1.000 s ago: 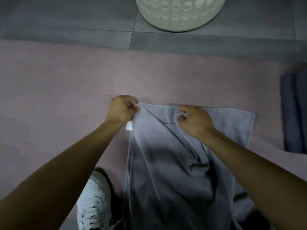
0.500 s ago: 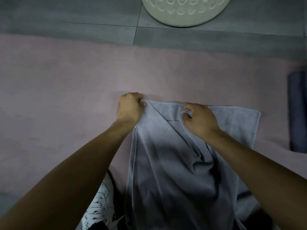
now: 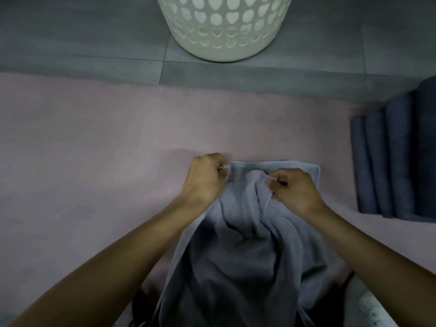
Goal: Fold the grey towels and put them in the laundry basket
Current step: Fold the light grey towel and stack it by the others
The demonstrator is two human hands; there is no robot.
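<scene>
Pink soft mat (image 3: 94,149) fills most of my view, with grey floor tiles (image 3: 70,43) beyond it at twelve o'clock. Standing on those tiles, the white plastic laundry basket with heart-shaped holes (image 3: 224,27) sits well apart from my hands. Across the middle down to six o'clock hangs the light grey towel (image 3: 236,267), its far edge lying on the mat and the rest bunched into deep folds. At three o'clock a stack of dark blue-grey folded towels (image 3: 396,156) rests on the mat. My left hand (image 3: 204,179) is clenched on the towel's far left corner, fingers curled tight. My right hand (image 3: 295,188) pinches a gathered fold of the towel just beside it, at about one o'clock from the bunch.
</scene>
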